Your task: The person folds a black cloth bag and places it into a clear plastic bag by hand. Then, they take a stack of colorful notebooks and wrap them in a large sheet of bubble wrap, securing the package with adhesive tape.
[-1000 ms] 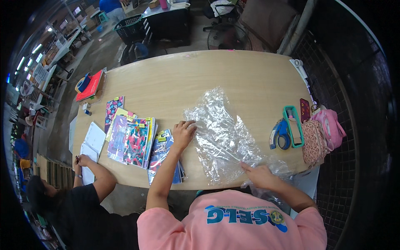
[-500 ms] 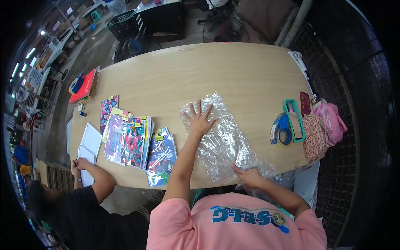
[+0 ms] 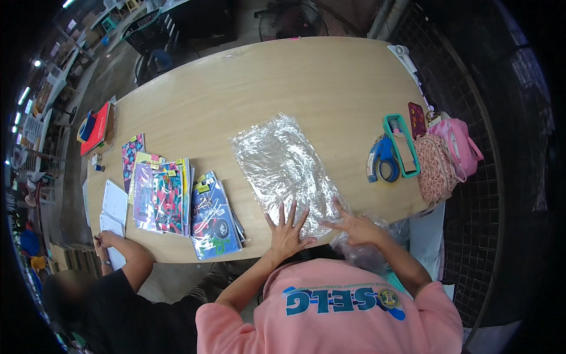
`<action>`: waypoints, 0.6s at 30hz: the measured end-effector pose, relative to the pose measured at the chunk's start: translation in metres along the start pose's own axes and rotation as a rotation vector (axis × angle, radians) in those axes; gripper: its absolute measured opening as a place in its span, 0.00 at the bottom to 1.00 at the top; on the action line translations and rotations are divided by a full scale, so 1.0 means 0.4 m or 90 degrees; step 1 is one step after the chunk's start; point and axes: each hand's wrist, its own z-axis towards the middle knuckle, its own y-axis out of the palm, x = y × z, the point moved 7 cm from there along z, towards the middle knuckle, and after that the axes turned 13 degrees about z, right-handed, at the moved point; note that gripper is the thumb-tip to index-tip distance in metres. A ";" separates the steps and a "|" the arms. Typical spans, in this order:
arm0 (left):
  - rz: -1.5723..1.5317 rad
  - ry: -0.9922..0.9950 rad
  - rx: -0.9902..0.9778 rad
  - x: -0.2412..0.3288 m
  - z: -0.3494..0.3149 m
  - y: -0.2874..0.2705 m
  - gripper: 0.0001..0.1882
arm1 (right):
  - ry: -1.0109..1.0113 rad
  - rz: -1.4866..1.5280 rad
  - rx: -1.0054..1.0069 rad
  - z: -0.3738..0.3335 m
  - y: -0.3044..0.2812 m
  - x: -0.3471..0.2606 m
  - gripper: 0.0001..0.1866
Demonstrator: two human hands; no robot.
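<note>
A crinkled clear plastic sheet [image 3: 283, 159] lies spread on the table in front of me, its near end by the table's edge. My left hand [image 3: 287, 237] rests on its near left part, fingers spread and pointing away from me. At the near right corner my right hand [image 3: 358, 229] touches the plastic with its fingers apart. More bunched clear plastic [image 3: 368, 252] hangs at the table's edge under my right wrist. Left of the sheet is a small stack of blue notebooks [image 3: 213, 221] with yellow tabs.
Beyond the blue stack lie several wrapped colourful notebooks [image 3: 168, 200]. A co-worker [image 3: 132, 295] at the left writes in an open notebook [image 3: 114, 200]. To the right are a blue tape dispenser [image 3: 382, 165], a teal basket [image 3: 402, 144], a patterned pouch [image 3: 435, 168] and a pink bag [image 3: 457, 147].
My left hand has slid back toward me, from the sheet's far part to its near end. My right hand's fingers have spread on the near corner. The view has shifted slightly.
</note>
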 end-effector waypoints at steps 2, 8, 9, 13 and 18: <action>0.037 0.000 -0.024 -0.012 -0.013 -0.002 0.52 | 0.086 0.005 -0.018 -0.002 -0.003 0.038 0.50; 0.013 -0.054 -0.026 -0.108 -0.047 -0.047 0.55 | 0.000 0.084 0.075 -0.034 -0.092 0.084 0.38; -0.010 -0.074 -0.022 -0.103 -0.040 -0.092 0.54 | -0.084 0.162 0.165 -0.055 -0.148 0.084 0.36; -0.527 0.024 0.138 -0.007 0.047 -0.248 0.42 | 0.027 0.386 0.338 -0.068 -0.321 0.032 0.26; -0.790 -0.065 0.100 -0.007 0.226 -0.192 0.12 | -0.085 0.522 0.329 -0.011 -0.384 -0.026 0.23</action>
